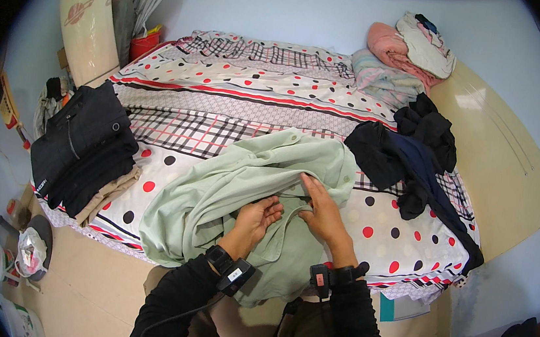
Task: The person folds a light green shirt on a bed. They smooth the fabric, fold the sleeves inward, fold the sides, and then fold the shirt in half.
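Observation:
A light green button-up shirt (245,166) lies rumpled at the bed's front edge, its lower part hanging over the side. My left hand (256,219) rests over the middle of the shirt, palm turned inward and fingers loosely curled, with no cloth seen in its grasp. On the shirt's right part, my right hand (324,216) touches the cloth, fingertips on an upper fold and thumb by a raised strip of fabric. Whether that hand pinches the cloth is hidden. Each wrist wears a black strap with a small device.
The bed has a patterned sheet (259,81). Folded dark clothes (87,144) are stacked at left, loose dark garments (419,154) lie at right, and rolled blankets (399,63) sit at the back right corner. Curved bed boards (502,163) stand at right and left. Containers (20,317) stand on the floor at left.

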The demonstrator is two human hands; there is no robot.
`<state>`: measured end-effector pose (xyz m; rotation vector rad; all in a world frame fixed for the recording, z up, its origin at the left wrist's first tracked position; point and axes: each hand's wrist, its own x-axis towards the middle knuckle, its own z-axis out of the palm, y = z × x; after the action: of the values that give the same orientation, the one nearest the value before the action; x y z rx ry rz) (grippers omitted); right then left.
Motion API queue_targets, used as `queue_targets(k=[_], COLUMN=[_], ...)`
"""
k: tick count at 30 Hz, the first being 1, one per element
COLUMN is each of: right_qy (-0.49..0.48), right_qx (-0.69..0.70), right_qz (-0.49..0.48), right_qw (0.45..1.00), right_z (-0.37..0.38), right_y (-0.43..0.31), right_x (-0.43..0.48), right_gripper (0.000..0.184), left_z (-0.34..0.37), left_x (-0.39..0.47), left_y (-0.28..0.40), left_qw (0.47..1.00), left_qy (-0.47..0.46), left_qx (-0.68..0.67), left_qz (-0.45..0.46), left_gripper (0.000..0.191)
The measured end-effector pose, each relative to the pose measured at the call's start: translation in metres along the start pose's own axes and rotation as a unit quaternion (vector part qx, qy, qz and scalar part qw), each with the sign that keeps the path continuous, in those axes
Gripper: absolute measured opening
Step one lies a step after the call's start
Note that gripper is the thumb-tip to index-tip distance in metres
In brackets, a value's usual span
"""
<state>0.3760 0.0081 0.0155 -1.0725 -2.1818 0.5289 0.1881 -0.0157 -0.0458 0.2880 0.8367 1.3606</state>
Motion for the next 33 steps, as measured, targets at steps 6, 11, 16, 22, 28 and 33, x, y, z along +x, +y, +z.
queue_targets(k=[6, 11, 16, 22, 28, 33], right_qy=[-0.018, -0.018, -0.013, 0.01, -0.01, 0.014], right_qx=[0.005, 0.008, 0.024, 0.049, 0.034, 0.072], right_qz=[0.013, 0.013, 0.015, 0.017, 0.021, -0.012], right_qw=[1.0, 1.0, 1.0, 0.999, 0.999, 0.997], right_z=[0.002, 0.003, 0.003, 0.004, -0.011, -0.032], right_y=[-0.003, 0.0, 0.001, 0.005, 0.002, -0.02], right_x=[0.006, 0.006, 0.005, 0.003, -0.001, -0.01], right_gripper=[0.089, 0.084, 0.081, 0.057, 0.017, 0.012], left_z=[0.001, 0.007, 0.01, 0.015, 0.021, 0.022], left_x=[0.007, 0.015, 0.025, 0.037, 0.017, -0.018], left_y=[0.003, 0.004, -0.006, -0.009, -0.003, 0.016], left_qw=[0.999, 0.997, 0.992, 0.996, 0.999, 0.993], left_qy=[-0.009, -0.026, -0.047, -0.002, -0.013, -0.115], left_qx=[0.041, 0.061, 0.061, 0.014, 0.019, 0.008], left_qz=[-0.028, -0.05, -0.096, -0.087, -0.044, -0.009], left_gripper=[0.021, 0.024, 0.024, 0.019, 0.015, 0.013])
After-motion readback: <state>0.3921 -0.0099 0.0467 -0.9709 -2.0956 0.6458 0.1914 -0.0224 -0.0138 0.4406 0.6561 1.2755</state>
